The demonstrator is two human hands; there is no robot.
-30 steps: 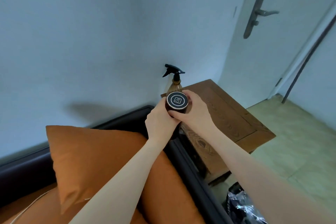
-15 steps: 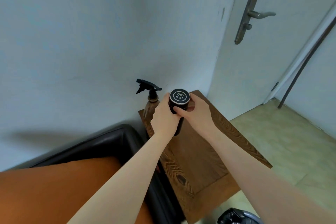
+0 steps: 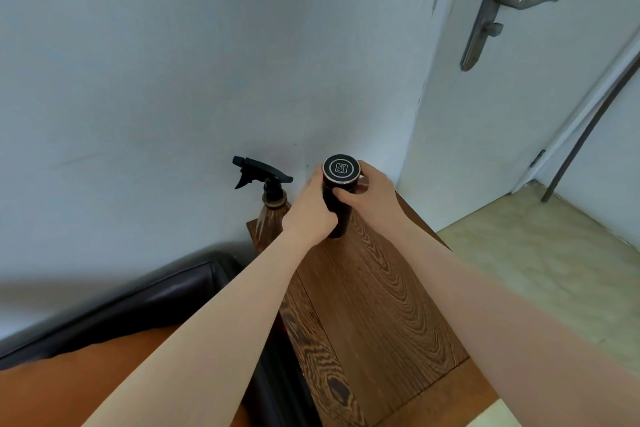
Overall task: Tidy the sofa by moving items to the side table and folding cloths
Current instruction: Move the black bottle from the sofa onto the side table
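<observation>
Item: dark flask (image 3: 337, 199), upright at the far corner of the wooden surface (image 3: 377, 302), beside the spray bottle (image 3: 268, 198). Your left hand (image 3: 311, 210) and right hand (image 3: 372, 194) wrap their fingers around it, likely steadying it for setting down.

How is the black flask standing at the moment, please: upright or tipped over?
Upright. The black flask stands with its round cap facing up, its base at the side table, held by the left hand and right hand.

One flask (image 3: 337, 198), one spray bottle (image 3: 268, 204), one side table (image 3: 381, 315).
</observation>
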